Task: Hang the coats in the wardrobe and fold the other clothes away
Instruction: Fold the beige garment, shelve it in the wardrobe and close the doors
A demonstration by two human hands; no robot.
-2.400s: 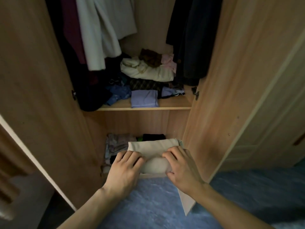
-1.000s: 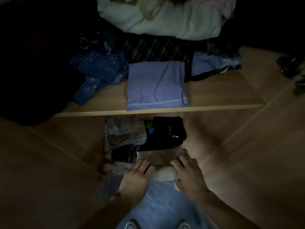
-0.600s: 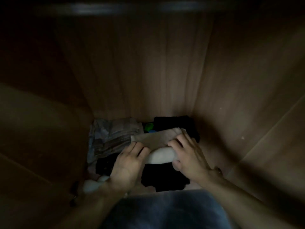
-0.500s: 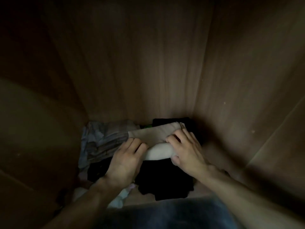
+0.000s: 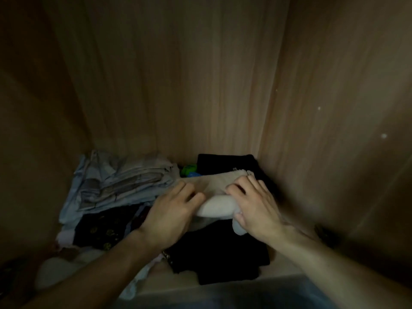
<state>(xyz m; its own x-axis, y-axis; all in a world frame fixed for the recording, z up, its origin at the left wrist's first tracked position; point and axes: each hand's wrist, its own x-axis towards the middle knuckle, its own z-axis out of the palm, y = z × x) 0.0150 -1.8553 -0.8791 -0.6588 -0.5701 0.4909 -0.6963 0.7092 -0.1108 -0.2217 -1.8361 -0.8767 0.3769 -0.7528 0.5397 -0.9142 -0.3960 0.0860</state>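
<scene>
A folded beige garment (image 5: 215, 192) lies inside the dim bottom compartment of the wardrobe (image 5: 200, 85), on top of a black folded garment (image 5: 220, 253). My left hand (image 5: 171, 210) grips its left end and my right hand (image 5: 254, 204) grips its right end, fingers over the top and thumbs under the front fold. Behind it at the back right sits another black folded piece (image 5: 227, 162). No coats are in view.
A stack of pale grey-blue folded clothes (image 5: 118, 181) fills the back left, with a dark patterned piece (image 5: 104, 226) in front of it. A small green and blue item (image 5: 189, 171) lies at the back. Wooden walls close in on three sides. Blue carpet (image 5: 223, 295) lies below.
My head has dropped from the upper shelf level down into the bottom compartment. Both hands have pushed the beige garment further in, onto the black garment.
</scene>
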